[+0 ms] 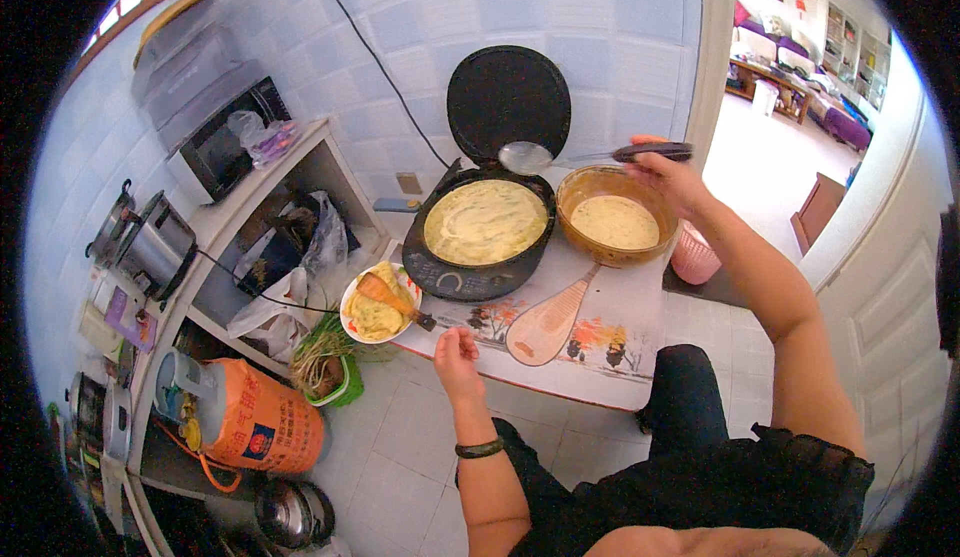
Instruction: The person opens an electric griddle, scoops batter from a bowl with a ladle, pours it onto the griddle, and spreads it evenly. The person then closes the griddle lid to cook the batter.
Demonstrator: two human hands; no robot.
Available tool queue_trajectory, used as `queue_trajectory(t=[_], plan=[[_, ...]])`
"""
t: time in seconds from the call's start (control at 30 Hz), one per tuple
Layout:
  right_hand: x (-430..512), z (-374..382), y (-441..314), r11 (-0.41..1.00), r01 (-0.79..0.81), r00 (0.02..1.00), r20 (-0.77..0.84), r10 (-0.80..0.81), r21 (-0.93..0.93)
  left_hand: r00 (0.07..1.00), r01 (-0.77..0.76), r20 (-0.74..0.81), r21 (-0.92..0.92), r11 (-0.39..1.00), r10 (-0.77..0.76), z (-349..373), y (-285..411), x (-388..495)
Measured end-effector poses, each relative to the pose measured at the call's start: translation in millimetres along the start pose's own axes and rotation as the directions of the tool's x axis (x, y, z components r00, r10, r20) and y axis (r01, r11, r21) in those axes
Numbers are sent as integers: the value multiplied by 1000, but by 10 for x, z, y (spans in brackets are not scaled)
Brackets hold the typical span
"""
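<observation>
My right hand [664, 178] grips the dark handle of a metal ladle [526, 158], whose bowl hangs over the back of an electric griddle [469, 287]. Pale batter with green flecks [487, 221] covers the round plate under the raised black lid [508, 99]. A brown bowl [619, 257] of similar batter stands right of the griddle, below my right hand. My left hand [457, 351] is near the table's front edge with fingers loosely curled, seemingly empty. Beside it, a white plate [349, 323] holds folded pancakes [375, 318], with a wooden spatula [386, 296] lying across them.
The table [637, 377] bears a printed picture. A pink basket [695, 257] stands past its right end. Leftward are a shelf unit [225, 219], an orange-wrapped gas cylinder [262, 418] and a green basket [349, 384] with green onions. A black cord [375, 58] runs from the wall socket towards the griddle.
</observation>
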State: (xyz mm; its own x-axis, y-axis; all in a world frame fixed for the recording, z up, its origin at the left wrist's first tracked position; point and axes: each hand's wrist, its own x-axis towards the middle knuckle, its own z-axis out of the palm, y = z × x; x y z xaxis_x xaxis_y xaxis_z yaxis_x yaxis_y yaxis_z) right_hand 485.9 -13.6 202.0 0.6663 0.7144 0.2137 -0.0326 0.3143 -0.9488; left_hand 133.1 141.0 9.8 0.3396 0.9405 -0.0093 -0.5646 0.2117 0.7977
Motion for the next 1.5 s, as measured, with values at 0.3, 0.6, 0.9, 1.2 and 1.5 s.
queue_trajectory(t=[0.3, 0.6, 0.9, 1.2, 1.5], plan=[[-659, -947, 59, 974, -43, 973, -232, -10, -222, 998, -50, -27, 6, 999, 50, 38, -70, 3], [-850, -997, 778, 999, -51, 932, -360, 53, 13, 987, -142, -81, -41, 989, 138, 40, -87, 2], [-829, -477, 1282, 584, -529, 713, -52, 700, 615, 987, -139, -92, -63, 988, 133, 1, -60, 0], [-588, -454, 1457, 553, -390, 777, -59, 627, 737, 987, -138, -100, -85, 987, 129, 10, 45, -43], [-667, -575, 1190, 567, -661, 709, 162, 686, 492, 987, -141, -89, -75, 987, 134, 57, 86, -67]])
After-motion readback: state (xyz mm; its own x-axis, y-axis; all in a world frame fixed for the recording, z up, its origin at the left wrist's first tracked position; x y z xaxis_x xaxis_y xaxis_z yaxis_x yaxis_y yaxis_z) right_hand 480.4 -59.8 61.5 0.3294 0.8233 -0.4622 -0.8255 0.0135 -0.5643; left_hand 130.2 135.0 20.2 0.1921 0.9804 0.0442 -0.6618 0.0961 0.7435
